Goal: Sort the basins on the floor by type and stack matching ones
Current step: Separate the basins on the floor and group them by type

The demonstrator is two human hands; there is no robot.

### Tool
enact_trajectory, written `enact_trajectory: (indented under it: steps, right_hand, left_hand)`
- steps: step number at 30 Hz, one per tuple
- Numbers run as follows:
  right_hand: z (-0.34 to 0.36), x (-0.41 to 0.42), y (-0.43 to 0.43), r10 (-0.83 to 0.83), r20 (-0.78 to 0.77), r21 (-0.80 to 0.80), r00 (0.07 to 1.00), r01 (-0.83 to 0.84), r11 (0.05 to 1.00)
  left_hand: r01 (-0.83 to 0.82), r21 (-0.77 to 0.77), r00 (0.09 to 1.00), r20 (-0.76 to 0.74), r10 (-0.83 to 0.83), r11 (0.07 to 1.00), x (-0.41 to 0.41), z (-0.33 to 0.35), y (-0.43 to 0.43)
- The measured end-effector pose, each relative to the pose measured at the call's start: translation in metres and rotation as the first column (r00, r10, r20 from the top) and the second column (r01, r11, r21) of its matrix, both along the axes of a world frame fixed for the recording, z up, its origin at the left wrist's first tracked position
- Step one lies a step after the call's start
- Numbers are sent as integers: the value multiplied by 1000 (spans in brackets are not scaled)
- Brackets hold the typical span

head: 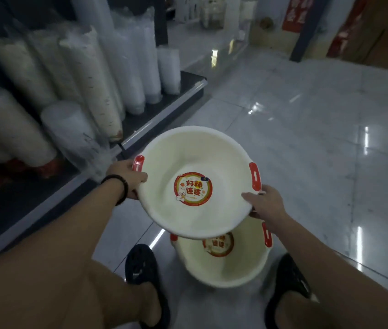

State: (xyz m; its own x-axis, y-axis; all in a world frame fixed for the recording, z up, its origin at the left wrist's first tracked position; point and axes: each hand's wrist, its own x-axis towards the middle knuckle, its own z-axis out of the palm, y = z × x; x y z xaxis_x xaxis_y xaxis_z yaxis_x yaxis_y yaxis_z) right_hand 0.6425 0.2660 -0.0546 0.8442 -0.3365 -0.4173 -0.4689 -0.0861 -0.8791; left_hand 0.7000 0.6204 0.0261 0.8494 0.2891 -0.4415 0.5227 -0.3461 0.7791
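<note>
Upper basin [188, 153], cream with 2 red handles, sits tilted in both our hands above a matching lower basin [223, 269], which stands on the floor [283, 138] between our feet. Both arms reach forward. Left hand [126, 176] curls round the left rim beside a handle. Right hand [265, 204] pinches the near-right rim, thumb over the edge.

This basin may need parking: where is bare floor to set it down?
Bare: the glossy grey tiled floor right of the held cream round plastic basin, and ahead past the end of the dark shelf base. Crowded: left, plastic-wrapped white stacks fill it; below, a matching cream basin sits between the black shoes.
</note>
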Motion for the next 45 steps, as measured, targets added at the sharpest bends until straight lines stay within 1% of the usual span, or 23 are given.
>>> enact_trajectory:
  steps: [2, 6, 8, 11, 13, 15, 17, 20, 24, 26, 31, 35, 36, 39, 40, 42, 43, 45]
  right_hand:
    - [-13, -15, -31, -109, -28, -33, 994, 108, 994]
    - [-45, -43, -72, -159, -112, -161, 981, 140, 977]
    - [-61, -51, -82, -144, -167, -238, 975, 102, 966]
    - [-78, -55, -85, -94, -240, -294, 966, 20, 956]
    - [-93, -59, -85, -61, -282, -351, 957, -44, 935]
    - [-106, -59, -83, -15, -304, -424, 953, -120, 898]
    - [-118, -56, -82, 32, -327, -471, 944, -193, 861]
    - [-135, -52, -77, 54, -382, -471, 923, -245, 847]
    - [-146, -45, -64, -17, -407, -510, 913, -212, 834]
    - [-148, -40, -60, -22, -412, -529, 911, -220, 820]
    - [-152, -31, -56, -23, -462, -503, 887, -240, 830]
    - [-154, -27, -54, -63, -443, -518, 894, -197, 832]
    - [-153, -26, -55, -80, -426, -519, 901, -171, 838]
    - [-141, -21, -60, -148, -361, -509, 921, -62, 858]
    - [-137, -19, -62, -149, -358, -509, 922, -59, 859]
    - [-128, -14, -62, -125, -384, -505, 915, -94, 858]
    - [-122, -12, -59, -108, -405, -500, 908, -121, 857]
    - [-105, -9, -44, -49, -423, -494, 905, -185, 849]
  left_hand:
    - [50, -9, 997, -49, -51, 999, -13, -27, -26]
    - [118, 38, 987, -113, -113, 992, -35, -83, -65]
    - [138, 54, 981, -143, -129, 989, -41, -106, -76]
    - [132, 109, 976, -188, -110, 985, -45, -133, -80]
    - [168, 181, 970, -207, -130, 969, -43, -154, -81]
    - [248, 280, 958, -214, -191, 928, -42, -167, -86]
    - [268, 343, 956, -207, -206, 900, -39, -180, -90]
    - [215, 359, 966, -214, -144, 908, -35, -203, -93]
    - [177, 339, 956, -281, -80, 924, -39, -229, -95]
    - [167, 331, 950, -308, -62, 929, -44, -241, -95]
    - [116, 270, 938, -347, -16, 956, -43, -249, -100]
    - [128, 214, 934, -355, -45, 969, -37, -244, -97]
    - [135, 181, 938, -342, -67, 974, -35, -245, -95]
    - [121, -31, 943, -308, -125, 992, -27, -235, -95]
    - [133, -57, 944, -296, -143, 990, -26, -231, -95]
    - [180, -36, 949, -258, -183, 983, -25, -217, -97]
    - [217, 20, 943, -263, -204, 976, -24, -208, -97]
    - [355, 126, 901, -310, -303, 926, -24, -183, -95]
